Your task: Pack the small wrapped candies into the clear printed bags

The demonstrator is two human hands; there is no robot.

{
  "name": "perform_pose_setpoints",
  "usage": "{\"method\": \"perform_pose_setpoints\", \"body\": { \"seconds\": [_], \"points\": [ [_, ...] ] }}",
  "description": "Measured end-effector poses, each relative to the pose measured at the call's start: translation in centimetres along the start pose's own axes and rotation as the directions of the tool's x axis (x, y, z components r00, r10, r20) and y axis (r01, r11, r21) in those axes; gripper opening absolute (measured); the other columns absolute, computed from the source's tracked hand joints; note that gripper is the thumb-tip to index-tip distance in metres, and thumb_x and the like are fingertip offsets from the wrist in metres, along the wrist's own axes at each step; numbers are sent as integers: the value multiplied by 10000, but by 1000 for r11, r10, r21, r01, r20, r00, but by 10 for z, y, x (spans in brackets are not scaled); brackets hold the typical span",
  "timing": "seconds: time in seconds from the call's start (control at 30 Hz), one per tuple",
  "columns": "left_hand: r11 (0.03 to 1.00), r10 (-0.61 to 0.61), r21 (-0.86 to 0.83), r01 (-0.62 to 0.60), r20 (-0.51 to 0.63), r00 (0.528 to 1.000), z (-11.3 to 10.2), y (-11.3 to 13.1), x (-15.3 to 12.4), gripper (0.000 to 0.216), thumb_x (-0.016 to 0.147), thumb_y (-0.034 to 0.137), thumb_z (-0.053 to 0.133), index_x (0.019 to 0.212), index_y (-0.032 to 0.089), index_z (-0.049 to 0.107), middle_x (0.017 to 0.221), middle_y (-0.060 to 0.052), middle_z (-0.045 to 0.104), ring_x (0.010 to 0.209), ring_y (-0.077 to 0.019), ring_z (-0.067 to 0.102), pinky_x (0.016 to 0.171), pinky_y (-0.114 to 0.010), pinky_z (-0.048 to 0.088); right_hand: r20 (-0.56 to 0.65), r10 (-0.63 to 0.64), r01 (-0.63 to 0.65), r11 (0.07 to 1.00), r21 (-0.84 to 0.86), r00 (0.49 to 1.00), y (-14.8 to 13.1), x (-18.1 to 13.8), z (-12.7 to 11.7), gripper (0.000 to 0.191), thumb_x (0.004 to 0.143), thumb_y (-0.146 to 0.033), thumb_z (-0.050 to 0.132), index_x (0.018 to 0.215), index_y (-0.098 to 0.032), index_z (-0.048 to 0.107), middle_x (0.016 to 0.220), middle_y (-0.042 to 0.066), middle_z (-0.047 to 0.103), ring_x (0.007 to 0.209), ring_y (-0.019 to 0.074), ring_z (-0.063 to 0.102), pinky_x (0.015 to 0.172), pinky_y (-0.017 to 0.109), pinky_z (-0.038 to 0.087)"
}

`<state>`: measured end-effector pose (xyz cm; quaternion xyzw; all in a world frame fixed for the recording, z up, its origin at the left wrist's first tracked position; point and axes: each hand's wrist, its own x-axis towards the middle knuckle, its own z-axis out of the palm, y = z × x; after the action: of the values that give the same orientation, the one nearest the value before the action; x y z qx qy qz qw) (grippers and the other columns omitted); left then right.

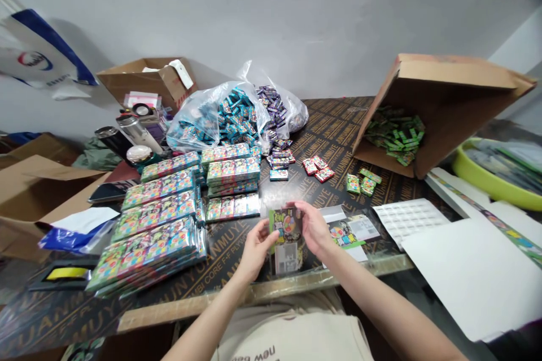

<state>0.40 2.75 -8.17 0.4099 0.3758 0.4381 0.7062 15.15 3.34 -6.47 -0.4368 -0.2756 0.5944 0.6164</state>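
Note:
Near the table's front edge, a dark printed card box (292, 234) with a green left edge stands between my two hands. My left hand (257, 248) pinches its left side, thumb on the front face. On the right side my right hand (315, 230) grips it, fingers bent over the top right corner. Whether the box is flat or folded open is hard to make out. Just right of my right hand lies an unfolded printed carton (345, 237) with white flaps. Small red packs (318, 169) and small green packs (359, 182) lie beyond the hands.
Stacks of wrapped multi-packs (156, 225) fill the left side. Behind them a clear bag (203, 118) holds blue packs, with purple packs (272, 104) beside it. A tipped cardboard box (449, 107) spills green packs. A sticker sheet (409, 220) and white card (478, 271) lie right.

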Motion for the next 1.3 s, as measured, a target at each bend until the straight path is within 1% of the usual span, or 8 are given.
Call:
{"method": "perform_pose_setpoints", "body": {
  "seconds": [0.13,0.23,0.37,0.5,0.77,1.0,1.17,1.3],
  "points": [
    [969,-139,-223,107,-135,981,6,15,7,284,708,389,604,811,130,661,850,-64,694,807,-187,627,724,-267,455,79,135,-140,988,59,988,-8,-7,4,152,626,-192,520,731,-167,627,805,44,690,806,199,628,763,334,475],
    [971,-209,-141,193,-112,972,7,30,10,196,652,294,644,750,127,678,789,-65,700,732,-174,633,662,-255,456,83,163,-169,984,63,983,-13,-9,1,128,603,-170,521,688,-167,617,779,45,693,772,201,641,741,339,484],
    [972,88,228,-56,-133,987,12,45,1,199,626,254,691,802,162,700,812,-54,705,762,-194,632,751,-299,458,66,13,-5,991,-132,998,-18,-7,-10,115,614,-186,642,725,-177,669,804,52,699,766,212,647,718,346,492],
    [792,319,555,-254,-21,948,15,51,-9,145,665,288,678,772,198,718,835,-52,701,813,-223,624,787,-327,465,175,-244,297,849,-436,954,-22,-11,-21,125,692,-259,656,798,-224,713,880,45,700,875,226,630,831,384,466],
    [756,238,612,-231,71,969,13,62,-1,164,685,308,666,774,180,715,760,-56,695,711,-212,623,651,-289,472,273,-188,311,788,-532,944,-38,-18,-20,129,726,-285,634,781,-195,708,675,14,680,594,160,603,571,276,473],
    [690,274,657,-304,153,950,16,66,-4,109,713,256,643,699,169,706,710,-50,678,677,-178,608,627,-256,455,356,-186,367,748,-553,916,-36,-20,-25,140,753,-271,614,821,-180,696,754,36,691,660,158,623,610,267,491],
    [665,239,673,-323,217,946,11,67,-4,104,724,239,636,712,155,695,727,-58,683,686,-168,622,638,-258,485,445,-366,569,640,-517,817,-26,-22,-36,119,771,-222,610,854,-211,695,880,48,697,826,182,644,766,317,511],
    [471,332,716,-515,397,855,10,64,-13,109,753,230,614,786,166,697,800,-67,680,717,-152,625,657,-249,494,526,-423,672,532,-515,738,-22,-23,-45,164,801,-179,570,912,-232,677,930,46,689,874,177,642,798,324,514]
  ]
}}
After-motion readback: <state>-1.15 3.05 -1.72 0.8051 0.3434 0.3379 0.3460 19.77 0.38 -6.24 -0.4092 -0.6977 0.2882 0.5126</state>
